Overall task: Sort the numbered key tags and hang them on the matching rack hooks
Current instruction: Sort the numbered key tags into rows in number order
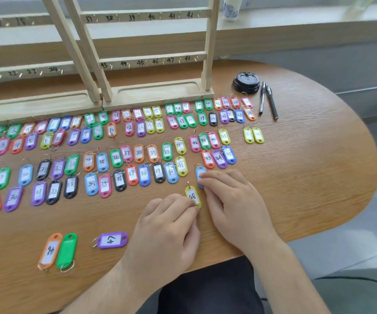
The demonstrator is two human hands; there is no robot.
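Wooden table (307, 155), rounded right end. Two wooden key racks (151, 60) stand side by side at the far edge; the right rack's hook rails are hand-numbered 37–42 and 43–48, with no tags on the visible hooks. Sorted key tags (137, 152) lie flat in coloured rows in front of the racks, mostly paired by number. Left hand (167, 225): fingers curled, fingertips on the lower end of the yellow tag "48" (193, 197), which lies flat, ring end pointing away. Cannot tell if the thumb pinches it. Right hand (230, 200): loose, fingers relaxed, fingertips resting on a light blue tag (200, 174) just beyond the yellow one; its number is covered. Near edge, left: orange tag (50, 250) touching a green tag (67, 249), and a purple tag (112, 240) lying apart. Far right: black cup lids (246, 82) and two pens (267, 100).
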